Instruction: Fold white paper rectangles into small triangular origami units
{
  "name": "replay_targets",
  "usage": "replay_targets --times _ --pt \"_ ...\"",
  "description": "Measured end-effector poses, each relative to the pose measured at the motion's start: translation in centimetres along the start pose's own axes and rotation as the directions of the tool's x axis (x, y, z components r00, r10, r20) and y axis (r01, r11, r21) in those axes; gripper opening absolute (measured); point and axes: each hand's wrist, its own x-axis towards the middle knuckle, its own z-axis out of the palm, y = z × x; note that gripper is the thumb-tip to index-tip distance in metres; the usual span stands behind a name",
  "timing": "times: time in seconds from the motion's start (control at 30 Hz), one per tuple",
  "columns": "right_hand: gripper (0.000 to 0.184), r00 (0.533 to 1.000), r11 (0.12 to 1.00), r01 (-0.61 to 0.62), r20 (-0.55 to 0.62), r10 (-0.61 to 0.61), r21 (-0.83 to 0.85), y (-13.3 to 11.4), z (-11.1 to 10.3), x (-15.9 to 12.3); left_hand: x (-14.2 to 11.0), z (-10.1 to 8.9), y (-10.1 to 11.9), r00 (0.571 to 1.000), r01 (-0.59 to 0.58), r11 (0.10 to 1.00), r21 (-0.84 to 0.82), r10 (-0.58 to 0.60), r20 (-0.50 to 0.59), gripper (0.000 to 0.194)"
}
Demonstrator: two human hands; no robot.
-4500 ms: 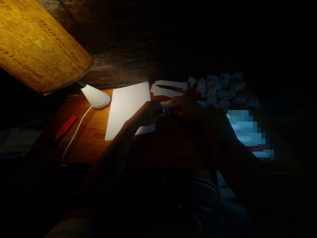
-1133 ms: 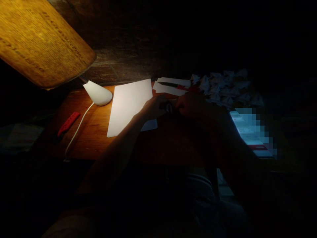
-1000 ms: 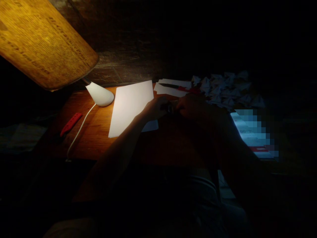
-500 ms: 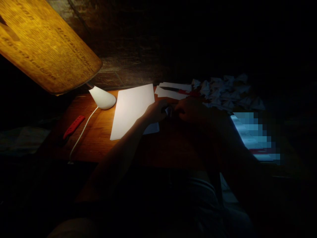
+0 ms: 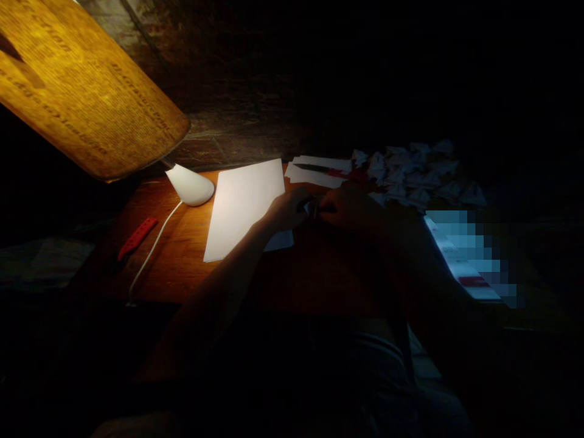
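Note:
Over the middle of the wooden table, my left hand pinches a small folded piece of paper, pale in the shadow. From the other side my right hand closes its fingers at the same piece. My fingers and the dark hide most of its shape. Beneath my left forearm lies a stack of white paper sheets. Just beyond my hands are smaller white paper pieces with a red-handled knife across them. Many folded paper shapes crowd the back right.
A lamp with a yellow printed shade and white base stands at the left, its white cord running to the table's front edge. A red-handled tool lies beside the cord. A lit screen, partly blurred, glows at the right.
Both hands stay together at the small paper, turning and pressing it with slight finger shifts. The white strip showing between them earlier is now more covered. The view has shifted a little.

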Motion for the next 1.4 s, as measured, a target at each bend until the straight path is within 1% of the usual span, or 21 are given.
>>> replay_targets --times 0.1,0.17,0.27,0.33,0.4,0.53,0.6,0.67,0.73,0.83,0.97,1.03,1.1,1.17,1.3,1.4 --pt "0.025 0.999 0.999 0.037 -0.030 -0.037 -0.001 -0.1 0.2 0.1 -0.3 0.0 0.5 0.999 0.020 1.000 -0.022 -0.020 -0.032 0.017" --pt "0.024 0.998 0.998 0.060 -0.021 -0.060 -0.010 -0.2 0.2 0.3 -0.6 0.1 0.8 0.997 0.042 0.998 -0.049 -0.045 -0.062 0.019" --pt "0.027 1.000 1.000 0.024 0.019 -0.024 -0.018 -0.1 0.2 0.4 -0.9 0.1 1.1 0.991 0.085 0.994 -0.068 -0.091 -0.101 0.015" --pt "0.028 1.000 1.000 -0.011 0.028 0.012 -0.010 0.1 0.1 0.4 -1.2 -0.3 1.2 0.989 0.099 0.993 -0.070 -0.107 -0.106 0.010" --pt "0.031 1.000 0.999 -0.019 0.026 0.019 0.030 0.3 0.1 0.3 -1.6 -1.0 1.3 0.991 0.095 0.991 -0.096 -0.103 -0.083 0.007" --pt "0.033 1.000 0.995 0.002 0.012 -0.003 0.101 0.5 0.2 0.2 -2.2 -2.6 1.6 0.999 0.040 0.986 -0.161 -0.035 0.035 0.005" --pt "0.033 1.000 0.996 0.005 0.003 -0.006 0.092 0.6 0.3 0.3 -2.3 -2.9 1.7 0.998 0.011 0.990 -0.138 -0.003 0.060 0.012" --pt "0.033 1.000 0.997 0.007 -0.010 -0.007 0.076 0.7 0.5 0.3 -2.3 -2.8 1.7 0.999 0.001 0.996 -0.094 0.003 0.045 0.020" --pt "0.032 1.000 0.998 0.011 -0.021 -0.009 0.068 0.8 0.5 0.3 -2.2 -2.3 1.6 1.000 0.002 0.998 -0.065 0.000 0.022 0.022" --pt "0.031 1.000 0.996 0.021 -0.011 -0.020 0.085 0.8 0.6 0.3 -2.0 -1.8 1.2 1.000 -0.009 0.997 -0.073 0.010 0.011 0.017" --pt "0.031 1.000 0.993 0.022 -0.006 -0.021 0.118 0.8 0.6 0.4 -2.0 -1.7 0.7 1.000 -0.009 0.998 -0.055 0.010 0.021 0.012" --pt "0.030 1.000 0.994 0.018 -0.016 -0.016 0.108 0.8 0.6 0.4 -2.1 -1.9 0.9 1.000 -0.010 0.999 -0.044 0.011 0.028 0.010" --pt "0.028 1.000 0.994 0.020 -0.014 -0.019 0.108 0.8 0.6 0.3 -2.1 -2.0 1.3 1.000 0.015 0.999 -0.035 -0.015 0.009 0.010" --pt "0.026 1.000 0.991 0.024 -0.018 -0.021 0.129 0.8 0.7 0.4 -2.2 -2.0 1.9 0.999 0.026 1.000 -0.011 -0.025 0.025 0.011" --pt "0.030 0.999 0.992 0.048 -0.016 -0.047 0.115 1.0 0.8 0.7 -2.2 -2.1 2.5 0.995 0.084 0.996 0.001 -0.084 0.045 0.014" --pt "0.031 0.998 0.995 0.066 -0.011 -0.065 0.077 1.1 0.9 0.9 -2.2 -2.1 2.5 0.994 0.098 0.995 0.020 -0.098 0.045 0.013"
